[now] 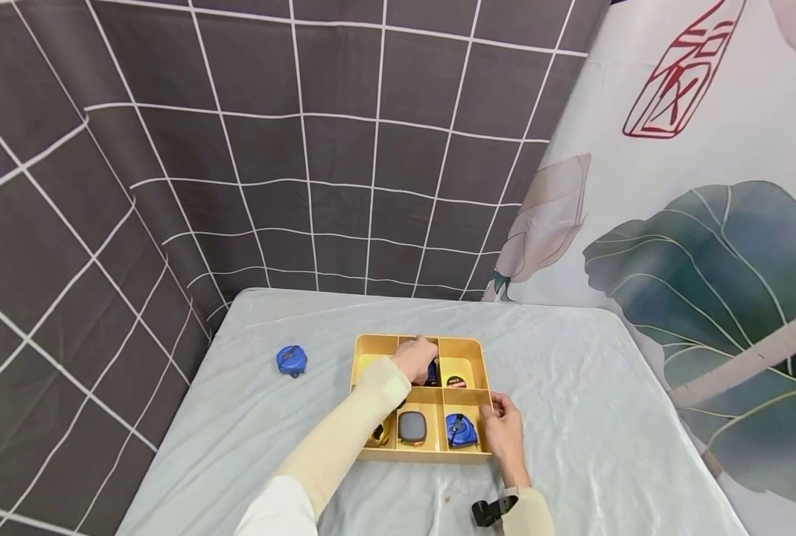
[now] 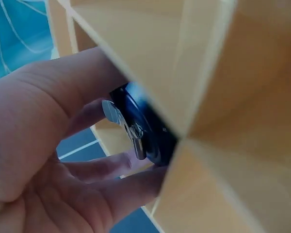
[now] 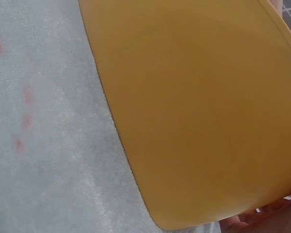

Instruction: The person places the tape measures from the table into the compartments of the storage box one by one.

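My left hand (image 1: 414, 360) reaches into the back middle compartment of a yellow divided box (image 1: 424, 456). Its thumb and fingers grip a dark blue tape measure (image 2: 150, 126) with a metal clip, partly hidden by a divider in the left wrist view. At the box's right wall, my right hand (image 1: 506, 435) holds the rim; only some fingertips (image 3: 235, 223) show in the right wrist view. In the front row lie a yellow-and-black tape measure (image 1: 376, 435), half covered by the left sleeve, a grey tape measure (image 1: 412, 427) and a blue tape measure (image 1: 461, 430).
Another blue tape measure (image 1: 292, 360) lies on the pale cloth-covered table (image 1: 592, 402), left of the box. A black round-faced item (image 1: 456, 382) sits in the back right compartment. Dark gridded curtain (image 1: 337, 149) hangs behind and left; a leaf-patterned cloth hangs right.
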### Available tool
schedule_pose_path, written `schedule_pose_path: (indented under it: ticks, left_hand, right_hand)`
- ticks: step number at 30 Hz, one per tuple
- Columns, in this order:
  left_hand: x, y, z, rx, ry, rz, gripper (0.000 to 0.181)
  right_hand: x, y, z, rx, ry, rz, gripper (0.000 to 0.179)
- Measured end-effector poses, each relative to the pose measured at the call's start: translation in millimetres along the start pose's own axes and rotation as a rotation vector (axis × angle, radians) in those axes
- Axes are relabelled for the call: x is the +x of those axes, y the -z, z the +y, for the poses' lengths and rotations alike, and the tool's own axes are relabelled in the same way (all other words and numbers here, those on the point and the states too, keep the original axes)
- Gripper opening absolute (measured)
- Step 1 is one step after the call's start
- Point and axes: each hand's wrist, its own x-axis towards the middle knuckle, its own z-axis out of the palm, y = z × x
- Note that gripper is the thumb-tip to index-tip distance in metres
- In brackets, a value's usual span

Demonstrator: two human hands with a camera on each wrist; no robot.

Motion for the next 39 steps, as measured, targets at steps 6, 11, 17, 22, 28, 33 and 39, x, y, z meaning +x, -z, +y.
schedule_pose_path:
  ticks: [6,11,17,22,28,33,39]
  left_hand:
    - [4.5,-11.7,-2.3,-0.045,-0.001,-0.039,0.012]
    - [7.3,-16.4,-3.6,-0.048,0.015,-0.041,0.014]
    - [9.6,-19.9,-3.5,-0.031,0.023,-0.062,0.016]
    - [7.0,-22.7,-2.7,-0.050,0.025,-0.064,0.017]
    - [5.6,-14.6,-3.1,-0.141,-0.019,-0.051,0.013]
    - [-4.8,-1.7,-11.7,-0.276,-0.041,-0.066,0.038]
    - [-40.3,14.3,-41.3,-0.560,-0.050,0.110,0.043]
  right_hand:
    - [0.8,-1,2,0.016,0.001,-0.002,0.024]
    - [0.8,-2,1,0.017,0.009,0.001,0.025]
    - [-0.8,-2,1,0.003,0.019,0.003,0.025]
    - [-2.3,-1,3,-0.035,0.009,-0.008,0.024]
    - [1.8,1,3,-0.026,0.026,0.005,0.024]
    - [-0.7,-1,3,-0.014,0.018,-0.011,0.025]
    - [-1.9,1,0,-0.005,0.012,-0.011,0.026]
